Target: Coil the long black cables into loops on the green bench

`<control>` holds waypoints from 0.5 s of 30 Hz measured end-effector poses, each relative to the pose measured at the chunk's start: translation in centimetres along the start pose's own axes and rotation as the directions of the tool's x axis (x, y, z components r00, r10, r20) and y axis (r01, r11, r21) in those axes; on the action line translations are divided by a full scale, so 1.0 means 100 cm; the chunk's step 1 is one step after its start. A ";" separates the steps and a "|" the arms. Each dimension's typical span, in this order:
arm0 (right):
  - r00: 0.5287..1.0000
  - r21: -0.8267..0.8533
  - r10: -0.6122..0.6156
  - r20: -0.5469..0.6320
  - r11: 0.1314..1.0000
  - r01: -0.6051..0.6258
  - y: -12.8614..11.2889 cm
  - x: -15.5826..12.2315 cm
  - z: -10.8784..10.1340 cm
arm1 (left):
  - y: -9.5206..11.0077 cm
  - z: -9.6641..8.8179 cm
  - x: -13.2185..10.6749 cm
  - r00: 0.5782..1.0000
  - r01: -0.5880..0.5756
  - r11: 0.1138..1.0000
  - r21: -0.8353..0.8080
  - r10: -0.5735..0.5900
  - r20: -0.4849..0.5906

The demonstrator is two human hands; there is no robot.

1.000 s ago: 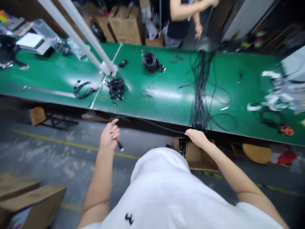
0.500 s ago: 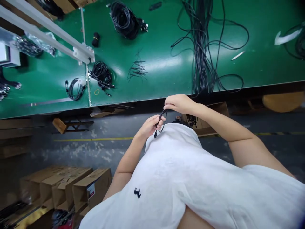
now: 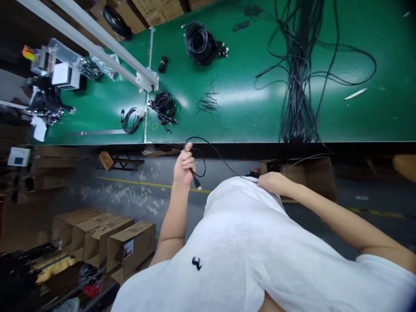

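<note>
A thin black cable (image 3: 218, 152) runs between my two hands in front of the table's near edge. My left hand (image 3: 184, 167) is closed around it close to one end, and a plug (image 3: 197, 183) hangs below the fingers. From there the cable loops up and over, then slopes down to my right hand (image 3: 272, 182), whose fingers are pinched on it beside my white shirt. The tail of the cable past my right hand rises toward the table edge, where the bundle of long black cables (image 3: 299, 108) hangs over.
On the green table (image 3: 240, 125) lie a coiled cable bundle (image 3: 199, 43), a smaller cable coil (image 3: 163, 107), a scatter of short black ties (image 3: 208, 103) and a white pen-like stick (image 3: 355, 94). A metal post (image 3: 130, 71) stands left. Cardboard boxes (image 3: 130, 247) sit on the floor.
My hands have moved apart: the left went left, the right went right and down, drawing out the cable between them. The view has shifted left.
</note>
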State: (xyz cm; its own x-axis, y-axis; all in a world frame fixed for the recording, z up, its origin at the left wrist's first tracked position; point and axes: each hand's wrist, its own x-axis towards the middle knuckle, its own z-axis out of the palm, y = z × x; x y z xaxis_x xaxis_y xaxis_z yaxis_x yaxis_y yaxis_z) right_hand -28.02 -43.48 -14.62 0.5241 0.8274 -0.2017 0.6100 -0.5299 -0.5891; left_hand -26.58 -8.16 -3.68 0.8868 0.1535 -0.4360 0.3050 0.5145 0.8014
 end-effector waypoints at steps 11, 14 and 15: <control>0.971 0.444 -0.061 -0.230 0.882 0.160 -0.021 0.064 -0.114 | -0.057 0.048 -0.030 0.735 0.334 0.887 0.318 -0.456 0.501; 0.951 0.368 0.109 -0.288 0.930 0.005 0.033 0.049 -0.096 | -0.038 0.041 -0.030 0.757 0.394 0.908 0.146 -0.410 0.508; 0.929 0.302 0.194 -0.316 0.949 -0.095 0.051 0.040 -0.086 | -0.030 0.037 -0.029 0.807 0.377 0.925 0.050 -0.354 0.473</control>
State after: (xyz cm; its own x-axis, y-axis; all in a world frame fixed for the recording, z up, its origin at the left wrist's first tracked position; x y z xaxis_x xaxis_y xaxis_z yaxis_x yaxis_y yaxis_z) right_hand -17.67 -44.48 -11.68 0.7925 0.6074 -0.0544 0.3492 -0.5252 -0.7760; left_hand -28.75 -13.24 -3.31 0.7718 -0.4570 -0.4421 0.6334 0.4916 0.5976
